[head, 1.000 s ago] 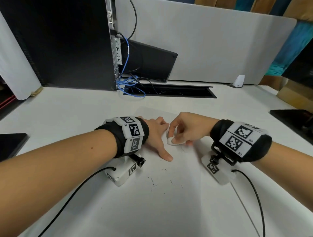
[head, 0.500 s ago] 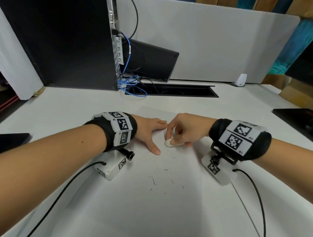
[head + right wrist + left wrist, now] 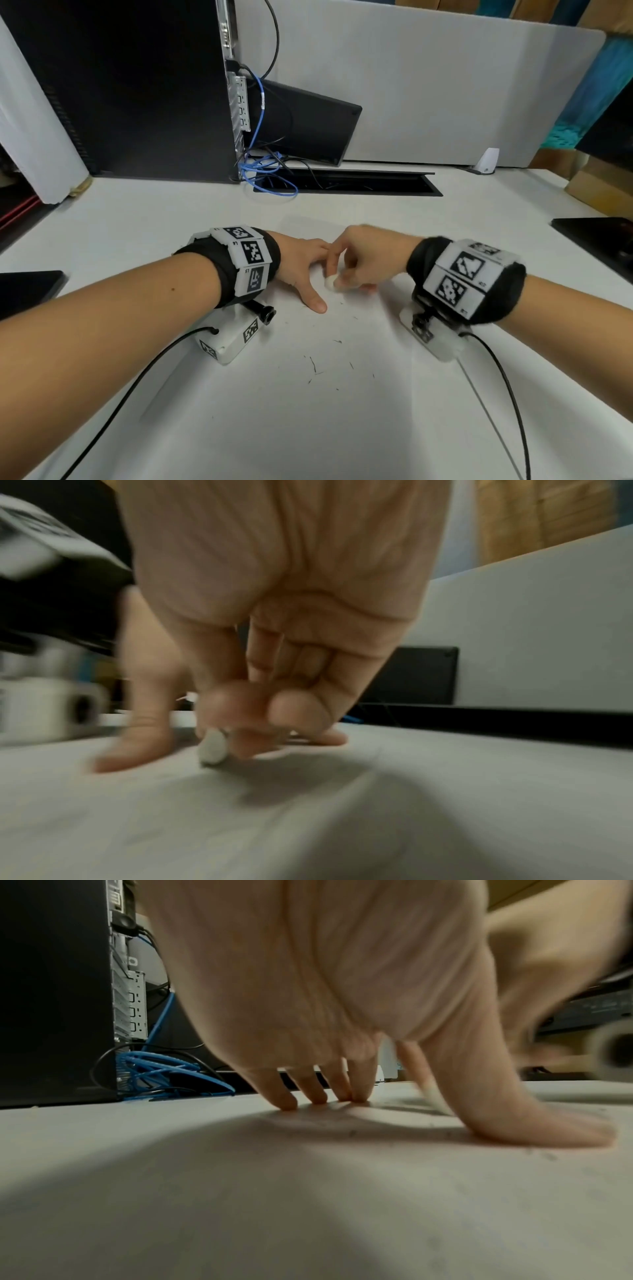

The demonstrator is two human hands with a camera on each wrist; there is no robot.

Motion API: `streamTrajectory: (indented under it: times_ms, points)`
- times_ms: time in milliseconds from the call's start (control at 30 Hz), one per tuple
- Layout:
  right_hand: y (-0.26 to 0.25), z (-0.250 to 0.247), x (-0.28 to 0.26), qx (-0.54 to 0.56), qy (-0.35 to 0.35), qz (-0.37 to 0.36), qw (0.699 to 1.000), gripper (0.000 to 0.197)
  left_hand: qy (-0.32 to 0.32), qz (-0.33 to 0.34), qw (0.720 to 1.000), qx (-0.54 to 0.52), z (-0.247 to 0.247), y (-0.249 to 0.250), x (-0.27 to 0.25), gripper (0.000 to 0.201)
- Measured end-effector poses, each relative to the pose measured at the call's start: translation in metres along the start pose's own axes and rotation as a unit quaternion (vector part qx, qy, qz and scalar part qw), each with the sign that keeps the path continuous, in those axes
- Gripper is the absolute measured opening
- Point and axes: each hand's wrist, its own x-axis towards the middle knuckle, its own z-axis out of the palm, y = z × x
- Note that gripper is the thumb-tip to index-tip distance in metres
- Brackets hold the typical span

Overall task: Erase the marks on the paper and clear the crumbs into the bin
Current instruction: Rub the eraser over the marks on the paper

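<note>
— At upper left of the head view, which item stands on the surface [image 3: 102, 222]?
— Black computer tower [image 3: 137, 85]. Below it, from centre to lower frame, lies the white paper [image 3: 342, 428].
— State of the left hand [image 3: 301, 267]?
— Fingers [image 3: 284, 1096] extended and spread, tips pressing on the paper, grasping nothing.
— And the right hand [image 3: 366, 257]?
— Just right of the left hand. Thumb and fingers pinch the white eraser [image 3: 331, 283], whose lower end touches the paper. Dark crumbs [image 3: 313, 365] are scattered lower, at centre frame.
</note>
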Motion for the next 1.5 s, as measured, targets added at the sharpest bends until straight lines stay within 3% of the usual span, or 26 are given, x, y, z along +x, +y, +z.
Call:
streamTrajectory:
  times_ms: [67, 200, 300, 333, 433, 500, 600, 767, 900, 1067, 1167, 1300, 1433, 1500]
  points:
    - [-0.002, 0.003, -0.004, 0.002, -0.019, -0.011, 1.000, 0.017, 0.002, 0.004, 1.000, -0.008, 0.000, 0.000, 0.000, 0.082]
    - [0.008, -0.007, 0.003, 0.001, 0.023, 0.027, 0.999, 0.016, -0.004, 0.008, 1.000, 0.005, -0.001, 0.004, -0.003, 0.086]
    - [-0.002, 0.003, -0.005, 0.008, -0.042, -0.009, 0.999, 0.015, 0.007, 0.015, 1.000, -0.010, -0.001, 0.002, -0.002, 0.057]
    - [-0.002, 0.004, -0.008, 0.011, -0.050, -0.013, 0.999, 0.017, 0.009, 0.017, 1.000, -0.008, -0.001, 0.001, -0.001, 0.060]
    - [0.010, -0.006, 0.000, 0.004, 0.016, 0.013, 1.000, 0.016, 0.005, -0.018, 0.999, 0.032, -0.001, 0.001, 0.001, 0.099]
    - [0.013, -0.008, 0.000, 0.014, 0.012, 0.022, 1.000, 0.012, 0.008, -0.048, 0.997, 0.061, -0.001, 0.002, 0.000, 0.110]
    - [0.001, -0.002, -0.007, 0.031, -0.066, -0.015, 0.997, 0.013, 0.018, -0.065, 0.996, 0.058, -0.001, 0.000, 0.000, 0.113]
    - [0.013, -0.011, 0.019, 0.041, 0.052, 0.020, 0.998, 0.015, 0.018, -0.077, 0.996, 0.044, -0.002, 0.001, -0.003, 0.110]
    - [0.009, -0.007, 0.013, 0.065, -0.030, -0.001, 0.997, 0.019, 0.011, -0.084, 0.995, 0.047, -0.003, 0.001, -0.003, 0.112]
    - [0.013, -0.012, 0.012, 0.003, 0.050, 0.011, 0.999, 0.016, 0.003, -0.097, 0.993, 0.071, -0.003, 0.003, -0.004, 0.117]
    - [0.008, -0.008, 0.003, 0.022, -0.034, -0.011, 0.999, 0.017, 0.002, -0.097, 0.993, 0.072, -0.003, 0.003, -0.003, 0.116]
    - [0.019, -0.012, -0.007, 0.013, 0.018, 0.018, 1.000, 0.018, -0.007, -0.111, 0.990, 0.089, -0.004, 0.006, -0.004, 0.119]
    - [0.020, -0.006, -0.027, 0.054, -0.062, -0.008, 0.997, 0.016, -0.013, -0.118, 0.987, 0.108, -0.006, 0.008, -0.003, 0.117]
    - [0.030, -0.008, -0.030, 0.046, -0.010, 0.010, 0.999, 0.014, -0.019, -0.117, 0.987, 0.110, -0.006, 0.010, -0.002, 0.115]
